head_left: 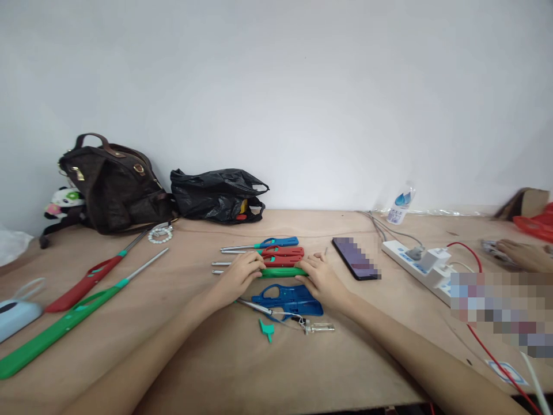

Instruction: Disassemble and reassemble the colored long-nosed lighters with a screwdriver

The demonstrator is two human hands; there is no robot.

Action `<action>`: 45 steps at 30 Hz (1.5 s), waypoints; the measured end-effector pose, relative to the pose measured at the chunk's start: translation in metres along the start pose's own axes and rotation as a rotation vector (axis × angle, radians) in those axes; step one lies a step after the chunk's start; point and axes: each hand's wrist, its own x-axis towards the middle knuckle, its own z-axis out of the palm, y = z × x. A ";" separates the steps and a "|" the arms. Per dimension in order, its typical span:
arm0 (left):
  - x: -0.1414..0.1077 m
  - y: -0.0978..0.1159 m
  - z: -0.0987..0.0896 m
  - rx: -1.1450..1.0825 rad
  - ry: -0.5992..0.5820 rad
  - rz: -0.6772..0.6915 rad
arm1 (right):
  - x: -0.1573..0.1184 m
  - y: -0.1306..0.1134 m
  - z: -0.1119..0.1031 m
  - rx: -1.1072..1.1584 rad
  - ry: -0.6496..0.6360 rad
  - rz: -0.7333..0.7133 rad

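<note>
My left hand (237,278) and my right hand (323,279) hold a green lighter (280,272) between them at the table's middle, fingers closed on its two ends. Just behind it lie two red lighters (283,252) and a blue lighter (283,241), their metal tubes pointing left. Nearer to me is an opened blue lighter shell (294,300), with a loose metal tube (254,306) and thin wires. A small green trigger piece (266,330) and a clear fuel tank (320,327) lie in front of the shell.
Long red (86,283) and green (64,327) lighters lie left. A dark bag (121,190) and black plastic bag (211,196) stand behind. On the right are a phone (356,259), power strip (415,271), cables, bottle (401,206) and another person's hand (525,255).
</note>
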 end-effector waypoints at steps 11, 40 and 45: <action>0.000 0.007 -0.006 -0.136 0.034 -0.099 | -0.001 -0.007 0.000 -0.005 -0.046 -0.009; -0.004 0.002 0.009 -0.085 0.009 -0.164 | 0.001 0.012 0.012 0.439 0.105 0.344; -0.006 -0.001 0.011 -0.090 -0.017 -0.225 | 0.002 0.015 0.021 0.697 0.186 0.452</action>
